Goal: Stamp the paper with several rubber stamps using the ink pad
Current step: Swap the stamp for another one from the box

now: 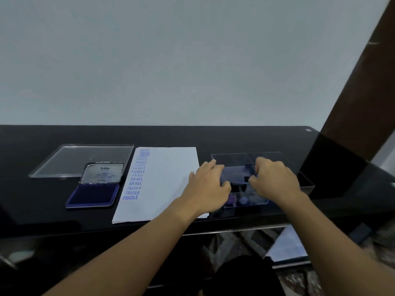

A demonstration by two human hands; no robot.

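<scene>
Head view, from above the desk:
Table [42,210]: black, glossy; pale wall behind.
Paper [166,184]: white sheet, flat at table centre, long edge running away from the person. Blue prints in a column down its left edge: AMENDED, SAMPLE, AIR MAIL, FRAGILE, each repeated. Rest of the sheet blank.
Ink pad [93,196]: just left of the paper, open, dark blue face up. Its metal cover [103,172] hinged back, standing tilted at the far side.
Clear lid [70,158]: flat on the table behind the pad, partly under the cover.
Box [233,156]: clear plastic, just right of the paper, open top.
Stamps [242,200]: several inside the box, near end; purple/blue bits, blurred.
Left hand [208,189]: at the box's left wall, heel over the paper's right edge. Forefinger stretched along the wall, other fingers bent over the rim, gripping it.
Right hand [275,180]: over the box, fingers curled down inside, narrow gap to thumb. Dark piece at the tips; can't tell if it's held.
</scene>
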